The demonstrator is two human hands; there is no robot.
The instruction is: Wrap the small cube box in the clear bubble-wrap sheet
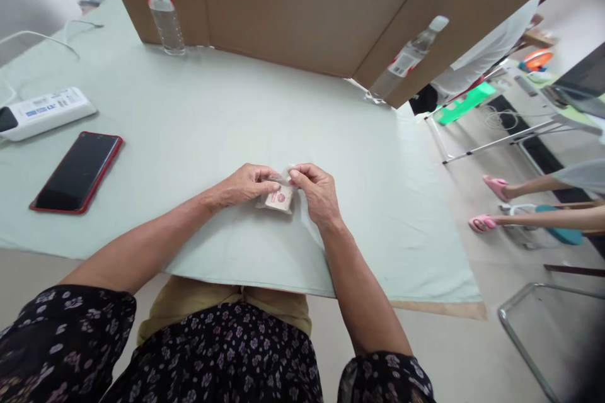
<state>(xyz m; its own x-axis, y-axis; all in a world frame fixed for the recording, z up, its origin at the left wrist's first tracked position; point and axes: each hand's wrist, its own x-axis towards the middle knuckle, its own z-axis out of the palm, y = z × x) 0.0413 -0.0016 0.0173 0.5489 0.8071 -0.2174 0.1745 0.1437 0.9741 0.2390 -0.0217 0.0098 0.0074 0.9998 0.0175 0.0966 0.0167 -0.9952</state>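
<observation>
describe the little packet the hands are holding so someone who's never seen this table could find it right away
On the pale green cloth covering the table, look at the near middle, where the left hand and right hand meet. Pinched between their fingers is the small packet: a beige block in clear wrapping with a red mark. It is far smaller than the red-edged phone to the left, and the only thing being held.

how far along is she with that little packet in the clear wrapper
Early, it seems. Done: the small packet with its red mark sits between both hands over the pale green cloth. In hand: the left hand and right hand pinch the clear wrapper at its top edge. Left: the packet is not yet out, and whether the wrapper is torn cannot be told.
</observation>
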